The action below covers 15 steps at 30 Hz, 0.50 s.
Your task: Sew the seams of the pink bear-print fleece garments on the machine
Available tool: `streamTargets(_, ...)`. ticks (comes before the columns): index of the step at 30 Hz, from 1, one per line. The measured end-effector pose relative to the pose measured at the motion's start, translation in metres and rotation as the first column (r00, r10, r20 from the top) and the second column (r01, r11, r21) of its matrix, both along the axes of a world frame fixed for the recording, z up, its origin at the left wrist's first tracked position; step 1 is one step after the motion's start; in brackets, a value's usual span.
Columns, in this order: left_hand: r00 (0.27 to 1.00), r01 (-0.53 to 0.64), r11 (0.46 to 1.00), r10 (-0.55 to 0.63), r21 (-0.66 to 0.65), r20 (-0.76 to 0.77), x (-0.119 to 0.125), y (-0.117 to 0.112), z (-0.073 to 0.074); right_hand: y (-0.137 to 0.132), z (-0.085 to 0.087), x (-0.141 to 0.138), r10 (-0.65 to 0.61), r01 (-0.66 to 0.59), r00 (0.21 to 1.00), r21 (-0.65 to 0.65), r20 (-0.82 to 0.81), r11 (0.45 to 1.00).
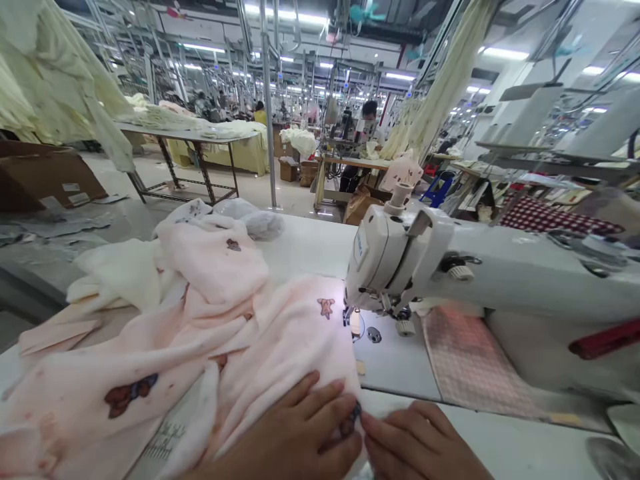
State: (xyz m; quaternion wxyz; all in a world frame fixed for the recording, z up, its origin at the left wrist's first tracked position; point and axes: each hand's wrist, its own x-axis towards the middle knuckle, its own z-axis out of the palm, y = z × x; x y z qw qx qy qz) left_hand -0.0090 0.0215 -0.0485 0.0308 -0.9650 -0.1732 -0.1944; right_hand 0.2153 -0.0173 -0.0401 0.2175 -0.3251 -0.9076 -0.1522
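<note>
A pale pink plush fabric piece [295, 333] with printed brown bears lies under the needle area of a white sewing machine [390, 260]. My left hand [305, 430] rests on the fabric near its right edge, fingers extended forward, thumb and index finger closing on the edge. Beside it, my right hand [420, 440] is closed, with its fingertips pinching the same edge at the lower corner. The machine's lamp lights the fabric by the presser foot [347, 315]. More bunched pink fabric [210, 260] is heaped to the left.
A pink checked cloth [475, 360] lies under the machine arm. Cream fabric [120, 273] and a clear plastic bag [255, 219] are on the white table [310, 240]. A cardboard box [50, 177] stands at left; a person [369, 117] sits farther off.
</note>
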Motion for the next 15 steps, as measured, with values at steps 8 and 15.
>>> streamTargets(8, 0.991, 0.062, 0.947, -0.097, -0.316, -0.096, -0.002, 0.074, 0.025, 0.054, 0.008, 0.0, -0.044, 0.032, 0.996, -0.16, -0.073, 0.987)
streamTargets(15, 0.989, 0.103, 0.959, -0.126, -0.264, -0.072, 0.005, 0.126, 0.026, 0.083, -0.007, 0.005, -0.125, 0.117, 0.98, -0.057, -0.156, 0.991)
